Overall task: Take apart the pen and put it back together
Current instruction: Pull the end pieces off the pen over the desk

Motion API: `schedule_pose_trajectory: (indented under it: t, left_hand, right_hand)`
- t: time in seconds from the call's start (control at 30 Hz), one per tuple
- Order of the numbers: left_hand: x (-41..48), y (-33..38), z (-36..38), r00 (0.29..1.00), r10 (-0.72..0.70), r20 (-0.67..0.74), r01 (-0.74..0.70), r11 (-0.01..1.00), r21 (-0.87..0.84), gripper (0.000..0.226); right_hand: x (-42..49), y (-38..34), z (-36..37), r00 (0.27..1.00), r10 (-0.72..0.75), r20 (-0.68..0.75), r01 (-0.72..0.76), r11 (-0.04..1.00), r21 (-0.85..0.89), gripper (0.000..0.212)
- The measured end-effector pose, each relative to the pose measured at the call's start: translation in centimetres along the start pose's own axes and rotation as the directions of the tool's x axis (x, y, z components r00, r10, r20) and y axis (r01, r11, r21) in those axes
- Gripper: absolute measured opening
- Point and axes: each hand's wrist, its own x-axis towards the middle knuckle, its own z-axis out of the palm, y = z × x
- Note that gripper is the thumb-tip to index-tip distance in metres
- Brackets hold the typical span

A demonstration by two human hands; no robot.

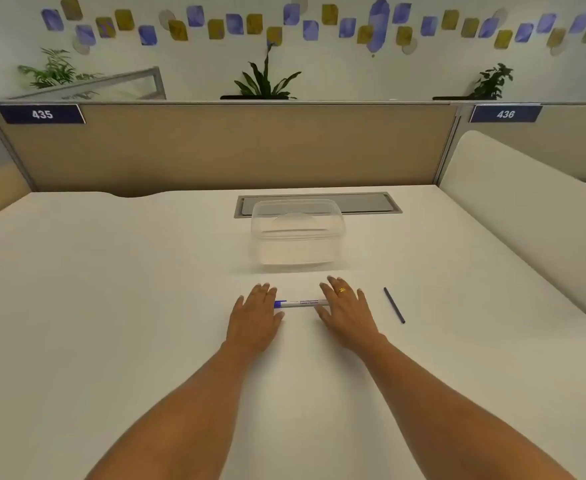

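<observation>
— Two grips on it?
— Both lie flat on the white surface (111, 306). The left grip (255, 317) and right grip (347, 311) have straight fingers, wide, curled round nothing.
— And the pen?
— The white plastic pen barrel with a blue end (300, 303) lies crosswise between them. Its blue end touches the left grip's fingers (267, 294) and its other end runs under the right grip's.
— Anything else?
— A thin dark blue rod (394, 305) lies untouched just outside the right grip. A clear plastic box (296, 233) stands beyond both grips. A gold ring (342, 290) sits on the right grip.
</observation>
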Motion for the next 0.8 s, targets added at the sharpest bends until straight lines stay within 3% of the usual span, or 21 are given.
schedule_pose_trajectory:
  t: [0.17,0.27,0.4,0.57,0.8]
  left_hand:
    - [0.0,0.2,0.5,0.999,0.017,-0.029,-0.018,0.999,-0.033,0.043]
    - [0.0,0.2,0.4,0.985,0.099,-0.14,-0.103,0.994,-0.022,0.034]
    - [0.1,0.1,0.5,0.986,0.117,-0.12,-0.121,0.992,-0.025,0.015]
    - [0.4,0.4,0.0,0.997,0.046,-0.065,-0.048,0.998,-0.027,0.023]
    - [0.9,0.3,0.5,0.982,0.073,-0.172,-0.073,0.997,0.005,0.025]
  right_hand:
    - [-0.1,0.4,0.4,0.998,0.03,0.05,-0.029,0.999,-0.012,0.049]
    - [0.0,0.9,0.3,0.997,0.039,0.065,-0.039,0.999,0.0,0.044]
    - [0.3,1.3,0.0,0.995,0.026,0.1,-0.027,0.999,0.017,0.035]
    - [0.8,1.9,-0.2,0.998,0.016,0.064,-0.023,0.994,0.106,0.026]
    - [1.5,2.1,-0.5,0.999,0.007,0.037,-0.013,0.985,0.173,0.026]
